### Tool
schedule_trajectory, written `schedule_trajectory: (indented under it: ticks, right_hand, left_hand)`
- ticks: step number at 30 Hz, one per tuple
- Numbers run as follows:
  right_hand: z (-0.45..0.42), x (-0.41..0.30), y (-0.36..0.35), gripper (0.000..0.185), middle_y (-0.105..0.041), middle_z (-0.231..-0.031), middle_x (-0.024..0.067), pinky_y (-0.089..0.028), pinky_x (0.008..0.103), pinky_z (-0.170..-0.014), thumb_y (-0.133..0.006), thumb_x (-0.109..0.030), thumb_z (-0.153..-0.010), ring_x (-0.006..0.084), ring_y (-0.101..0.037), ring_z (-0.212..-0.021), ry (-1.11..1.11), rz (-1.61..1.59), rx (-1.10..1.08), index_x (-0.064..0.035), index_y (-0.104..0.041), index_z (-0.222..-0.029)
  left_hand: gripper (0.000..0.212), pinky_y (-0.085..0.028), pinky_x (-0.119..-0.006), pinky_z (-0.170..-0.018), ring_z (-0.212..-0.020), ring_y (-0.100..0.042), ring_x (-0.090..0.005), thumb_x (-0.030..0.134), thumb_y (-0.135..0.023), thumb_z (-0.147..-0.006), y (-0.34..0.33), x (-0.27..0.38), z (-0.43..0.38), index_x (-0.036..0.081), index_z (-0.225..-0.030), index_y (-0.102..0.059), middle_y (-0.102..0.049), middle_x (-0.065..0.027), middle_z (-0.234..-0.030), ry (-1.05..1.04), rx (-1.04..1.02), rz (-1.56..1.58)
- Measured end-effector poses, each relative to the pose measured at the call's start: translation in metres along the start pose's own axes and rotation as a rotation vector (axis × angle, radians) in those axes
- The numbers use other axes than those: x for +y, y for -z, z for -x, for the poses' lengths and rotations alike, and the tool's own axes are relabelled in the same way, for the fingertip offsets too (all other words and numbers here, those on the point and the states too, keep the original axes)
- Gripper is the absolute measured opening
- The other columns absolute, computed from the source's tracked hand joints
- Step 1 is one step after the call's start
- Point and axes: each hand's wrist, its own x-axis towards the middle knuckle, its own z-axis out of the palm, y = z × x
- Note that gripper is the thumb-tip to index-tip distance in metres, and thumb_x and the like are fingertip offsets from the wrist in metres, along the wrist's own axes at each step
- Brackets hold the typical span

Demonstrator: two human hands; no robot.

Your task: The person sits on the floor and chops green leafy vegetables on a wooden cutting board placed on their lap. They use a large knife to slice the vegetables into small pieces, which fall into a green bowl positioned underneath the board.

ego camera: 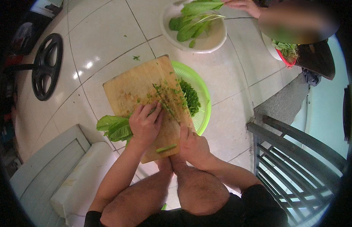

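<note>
A wooden cutting board (127, 88) lies tilted in front of my knees, partly over a bright green plastic basket (205, 113). My left hand (145, 120) presses a bunch of leafy greens (115, 127) to the board, its broad leaves sticking out past the left edge. My right hand (194, 144) grips a knife (168, 107); its handle is hidden in the fist, and the narrow blade slants up and left, flecked with green. Chopped greens (190, 96) sit heaped in the basket by the board's right edge. One cut stem piece (166, 148) rests near the board's lower edge.
Ahead stands a white basin (203, 48) with long green leaves (193, 28); another person's hand (241, 5) is beside it. A red container (288, 59) holds more greens. A slatted dark chair (295, 147) is right, a black wheel-shaped base (47, 67) left.
</note>
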Motion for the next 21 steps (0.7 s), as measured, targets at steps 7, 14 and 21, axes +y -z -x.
schedule_trajectory:
  ticks: [7, 14, 21]
  right_hand:
    - [-0.005, 0.003, -0.015, 0.054, -0.063, -0.080, 0.0179, -0.056, 0.0386, -0.052, -0.058, -0.014, -0.083, 0.0296, -0.068, -0.068, 0.030, 0.097, 0.018, 0.0110, -0.045, -0.129]
    - [-0.013, 0.006, -0.005, 0.059, -0.063, -0.088, 0.0246, -0.055, 0.0466, -0.051, -0.059, -0.012, -0.082, 0.0373, -0.069, -0.066, -0.080, -0.115, -0.116, 0.0101, -0.039, -0.133]
    - [0.006, 0.008, 0.002, 0.061, -0.065, -0.079, 0.0217, -0.056, 0.0432, -0.050, -0.061, -0.012, -0.079, 0.0345, -0.070, -0.065, 0.005, -0.029, -0.036, 0.0131, -0.040, -0.130]
  left_hand:
    - [0.029, -0.053, -0.035, -0.064, -0.077, -0.062, -0.0236, 0.011, -0.077, -0.071, 0.005, 0.004, -0.003, 0.009, -0.100, -0.075, -0.069, -0.0020, -0.098, -0.032, -0.051, -0.065]
    - [0.035, -0.054, -0.037, -0.067, -0.080, -0.062, -0.0259, 0.010, -0.075, -0.071, 0.011, 0.003, -0.002, 0.008, -0.106, -0.073, -0.068, -0.0049, -0.105, -0.098, -0.109, -0.089]
    - [0.035, -0.055, -0.037, -0.070, -0.083, -0.064, -0.0269, 0.007, -0.076, -0.069, 0.002, -0.005, 0.007, 0.008, -0.104, -0.073, -0.069, -0.0063, -0.108, -0.042, -0.066, 0.019]
